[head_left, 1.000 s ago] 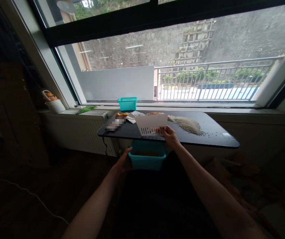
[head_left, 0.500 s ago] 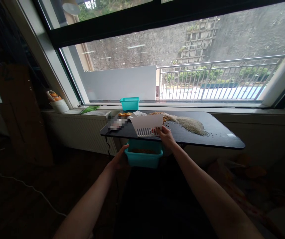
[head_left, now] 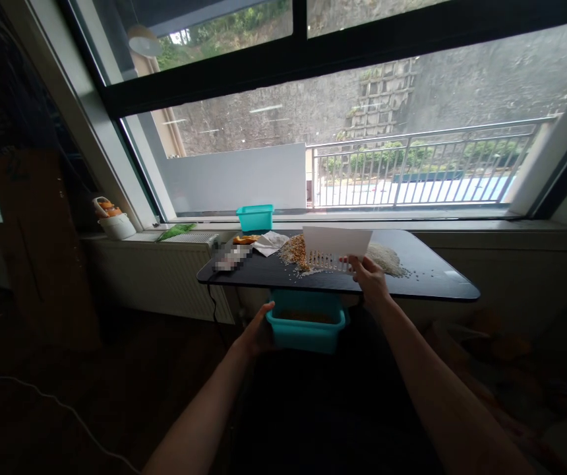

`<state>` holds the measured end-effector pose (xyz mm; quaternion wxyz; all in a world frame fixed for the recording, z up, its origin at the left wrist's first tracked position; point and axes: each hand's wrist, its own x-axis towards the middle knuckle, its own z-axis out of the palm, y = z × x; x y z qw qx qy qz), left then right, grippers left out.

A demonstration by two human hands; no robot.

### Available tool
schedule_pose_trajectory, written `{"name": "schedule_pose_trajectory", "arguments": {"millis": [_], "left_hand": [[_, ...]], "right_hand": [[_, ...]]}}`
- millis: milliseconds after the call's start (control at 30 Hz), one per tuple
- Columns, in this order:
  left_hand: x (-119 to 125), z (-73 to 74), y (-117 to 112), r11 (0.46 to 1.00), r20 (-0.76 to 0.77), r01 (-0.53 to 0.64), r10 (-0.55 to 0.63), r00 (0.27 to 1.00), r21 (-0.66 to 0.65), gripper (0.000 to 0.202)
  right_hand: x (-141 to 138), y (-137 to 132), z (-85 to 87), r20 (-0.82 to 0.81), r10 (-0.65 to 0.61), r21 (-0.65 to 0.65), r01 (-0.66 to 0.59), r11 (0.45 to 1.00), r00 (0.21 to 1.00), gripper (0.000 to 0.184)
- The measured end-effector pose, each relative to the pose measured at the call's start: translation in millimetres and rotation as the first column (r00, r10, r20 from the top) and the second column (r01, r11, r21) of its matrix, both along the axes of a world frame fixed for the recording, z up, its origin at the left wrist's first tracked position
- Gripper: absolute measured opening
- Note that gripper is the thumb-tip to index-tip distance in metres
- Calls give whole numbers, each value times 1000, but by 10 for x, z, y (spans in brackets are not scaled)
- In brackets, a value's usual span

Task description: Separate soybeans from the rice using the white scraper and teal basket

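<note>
My right hand (head_left: 368, 276) grips a white slotted scoop (head_left: 337, 241) by its right side, holding it upright over the black table (head_left: 436, 277). Through its slots, some of the grain behind shows. My left hand (head_left: 260, 328) is closed on the left rim of a turquoise bin (head_left: 306, 336), which sits below the table's front edge with brownish grain in its bottom. Left of the scoop lies a pile of orange-yellow kernels (head_left: 293, 252). A pale heap of rice-like grain (head_left: 387, 258) lies to the right, partly hidden by the scoop and my hand.
Another turquoise bin (head_left: 255, 218) stands at the table's back by the window. A crumpled white tissue (head_left: 269, 243), a yellow-orange item (head_left: 245, 240) and a blurred-out object (head_left: 231, 257) lie at the left. A radiator (head_left: 165, 270) adjoins, with a white basket (head_left: 114, 221) beyond.
The scoop in my right hand has moved right, uncovering the tissue and the kernels. My left hand and the lower bin have shifted slightly right and down in view.
</note>
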<state>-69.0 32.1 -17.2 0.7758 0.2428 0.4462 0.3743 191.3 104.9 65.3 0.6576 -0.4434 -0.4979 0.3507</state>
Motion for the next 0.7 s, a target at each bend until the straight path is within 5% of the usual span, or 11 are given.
{"name": "schedule_pose_trajectory", "arguments": {"millis": [233, 700], "left_hand": [[338, -292, 60, 999, 50, -42, 42, 998, 10, 60], [435, -255, -11, 998, 29, -25, 24, 999, 51, 58]], "right_hand": [[456, 99, -88, -200, 48, -72, -64, 995, 979, 34], [454, 265, -193, -171, -6, -74, -7, 997, 985, 28]]}}
